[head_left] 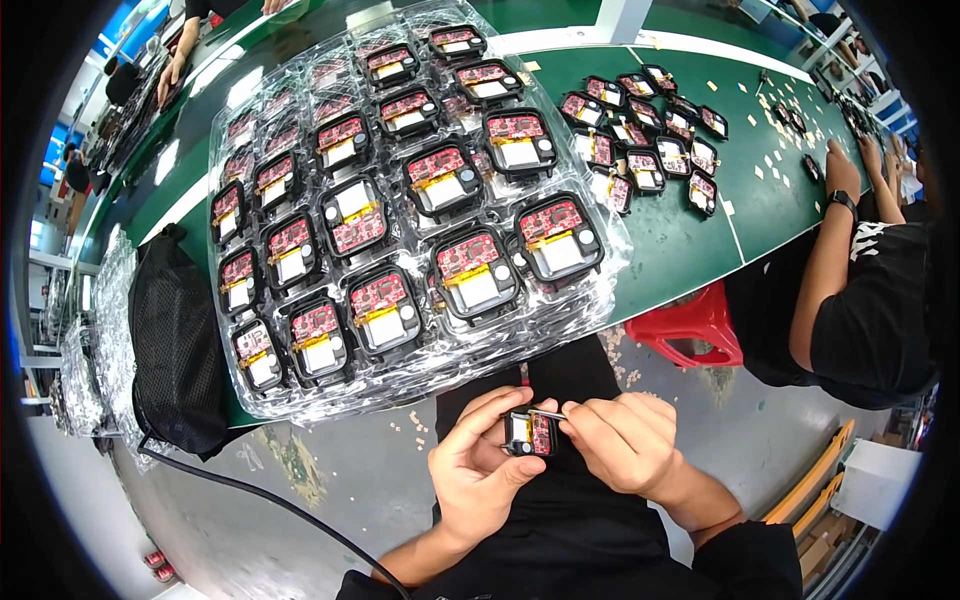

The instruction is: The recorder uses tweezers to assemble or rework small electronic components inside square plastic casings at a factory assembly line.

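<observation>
The green table (720, 240) is covered across much of its near side by a clear plastic tray (590, 310), in which black housings (470, 275) are set out in rows, seemingly so that each is kept apart from its neighbours and its inside left exposed; the tray is thin, glossy and crinkled, moulded into pockets. Beside its left edge a limp black mesh bag (175, 340) is seen, coarse in weave. A red stool (700, 325) of smooth plastic is occupied by a co-worker in black. On the table to the right of the tray, more housings (645, 170) are gathered in a loose, crowded cluster, less order apparently being needed there. Above the lap, one small housing (520, 435) is cradled by the left hand (470, 470), gripped between thumb and curled fingers, probably so that it is steadied and its open face turned upward; its rounded black frame is filled by a red circuit board and a pale, flat rectangular block. By the right hand (625, 440) a slim metallic tool (548, 414) is pinched at the housing's edge, presumably for fine control; whether contact is made cannot be told. Pale, flat, squarish scraps (770, 160) are strewn over the table's far right.
</observation>
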{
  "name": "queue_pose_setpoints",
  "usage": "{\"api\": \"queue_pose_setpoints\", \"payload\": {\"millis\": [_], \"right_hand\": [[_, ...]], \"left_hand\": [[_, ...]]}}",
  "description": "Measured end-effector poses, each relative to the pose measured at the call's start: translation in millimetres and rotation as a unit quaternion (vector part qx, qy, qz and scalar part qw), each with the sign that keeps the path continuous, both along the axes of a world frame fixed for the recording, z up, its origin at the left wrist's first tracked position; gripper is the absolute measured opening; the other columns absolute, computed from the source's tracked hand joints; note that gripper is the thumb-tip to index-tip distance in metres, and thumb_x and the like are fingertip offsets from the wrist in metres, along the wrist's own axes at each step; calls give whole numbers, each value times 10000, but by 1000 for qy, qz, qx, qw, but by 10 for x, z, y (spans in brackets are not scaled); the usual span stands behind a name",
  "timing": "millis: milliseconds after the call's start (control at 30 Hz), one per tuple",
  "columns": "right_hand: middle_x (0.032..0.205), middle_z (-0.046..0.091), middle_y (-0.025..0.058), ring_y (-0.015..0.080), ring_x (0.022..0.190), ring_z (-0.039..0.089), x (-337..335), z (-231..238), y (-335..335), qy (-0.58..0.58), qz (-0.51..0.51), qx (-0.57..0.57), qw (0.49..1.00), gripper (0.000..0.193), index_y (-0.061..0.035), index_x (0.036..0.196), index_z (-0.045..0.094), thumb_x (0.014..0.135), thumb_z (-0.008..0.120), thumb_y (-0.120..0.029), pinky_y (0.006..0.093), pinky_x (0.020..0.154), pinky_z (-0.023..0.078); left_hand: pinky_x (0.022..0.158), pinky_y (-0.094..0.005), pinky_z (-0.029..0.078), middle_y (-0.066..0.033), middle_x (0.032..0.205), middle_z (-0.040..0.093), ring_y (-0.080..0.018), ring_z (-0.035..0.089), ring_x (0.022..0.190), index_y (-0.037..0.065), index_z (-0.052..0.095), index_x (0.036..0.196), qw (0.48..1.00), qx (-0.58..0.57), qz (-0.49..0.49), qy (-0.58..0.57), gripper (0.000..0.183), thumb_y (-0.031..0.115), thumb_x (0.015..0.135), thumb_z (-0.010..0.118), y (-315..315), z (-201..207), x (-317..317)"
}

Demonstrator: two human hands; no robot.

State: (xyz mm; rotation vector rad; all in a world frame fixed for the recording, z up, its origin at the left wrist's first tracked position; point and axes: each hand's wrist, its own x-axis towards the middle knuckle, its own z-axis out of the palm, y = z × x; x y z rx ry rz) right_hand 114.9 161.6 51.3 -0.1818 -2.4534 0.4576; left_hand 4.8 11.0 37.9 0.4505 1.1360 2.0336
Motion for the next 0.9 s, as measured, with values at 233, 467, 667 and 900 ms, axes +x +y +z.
{"api": "queue_pose_setpoints", "payload": {"millis": [233,467,667,900], "right_hand": [[771,646,44,127,542,543,-7,10,20,37,5,34,999,223,14,948,731,797,816,-127,249,463,407],[791,662,53,116,544,548,33,18,20,29,21,43,998,242,26,955,728,786,822,-119,241,467,424],[807,681,69,152,570,591,49,116,64,-5,58,-72,996,242,20,956,723,764,828,-84,270,486,465],[917,664,137,266,662,632,-94,258,520,80,-124,-103,984,242,37,1049,685,823,767,6,336,565,502]], "left_hand": [[1009,-358,538,-203,1414,499,-317,622,1239,-115,545,1352,999,-31,-20,25,616,73,840,832,-13,126,-74],[988,-341,548,-215,1430,513,-283,616,1241,-107,524,1394,999,-48,-23,4,635,32,847,815,-52,89,-40],[1030,-400,545,-210,1378,524,-348,618,1242,-98,554,1352,999,-12,-31,2,601,-32,816,816,-43,160,-51],[944,-516,594,-170,1160,576,-382,697,1058,-11,615,1158,981,20,88,172,648,181,648,967,-226,492,-364]]}}
